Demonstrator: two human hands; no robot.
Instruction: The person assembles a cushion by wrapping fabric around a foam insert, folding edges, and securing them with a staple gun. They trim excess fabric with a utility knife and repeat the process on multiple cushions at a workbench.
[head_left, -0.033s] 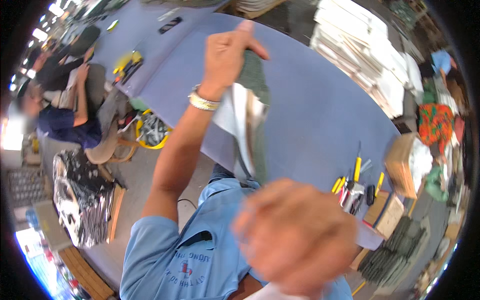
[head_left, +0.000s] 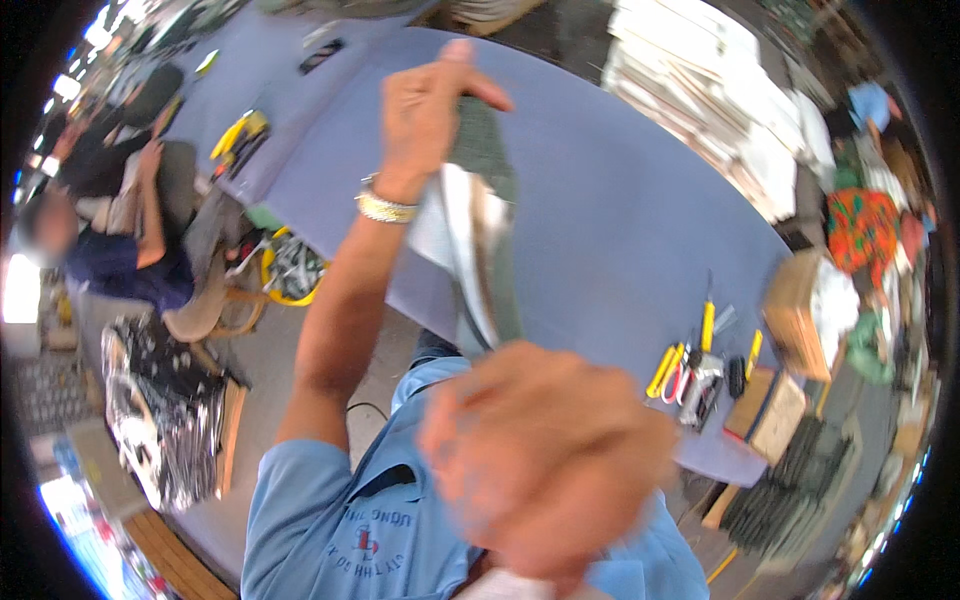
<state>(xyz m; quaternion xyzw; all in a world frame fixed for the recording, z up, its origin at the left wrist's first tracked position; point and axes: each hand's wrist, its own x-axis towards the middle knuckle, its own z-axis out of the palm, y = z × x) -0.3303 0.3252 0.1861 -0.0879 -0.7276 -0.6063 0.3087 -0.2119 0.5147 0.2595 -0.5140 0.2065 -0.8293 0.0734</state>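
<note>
My left hand [head_left: 420, 115], with a gold-coloured metal band at the wrist, is closed on the far end of a long padded fabric piece [head_left: 480, 150] over the table. The piece has a dark grey-green knit side and paler white and brown layers, and it stretches back toward my body. Close to the camera, my right hand [head_left: 550, 450] is a blurred, curled fist. It covers the near end of the piece, and whatever its fingers hold is hidden.
A blue-grey table [head_left: 620, 220] spreads ahead. At its right lie yellow-handled tools [head_left: 708, 325] beside a cardboard box [head_left: 795, 310]. White folded sheets [head_left: 700, 110] are stacked beyond. At left, a person [head_left: 120, 250] sits near a yellow-rimmed basket [head_left: 290, 270].
My right hand has shifted a little left and up in the picture. The whole view has slid slightly, while my left hand keeps its hold on the fabric piece.
</note>
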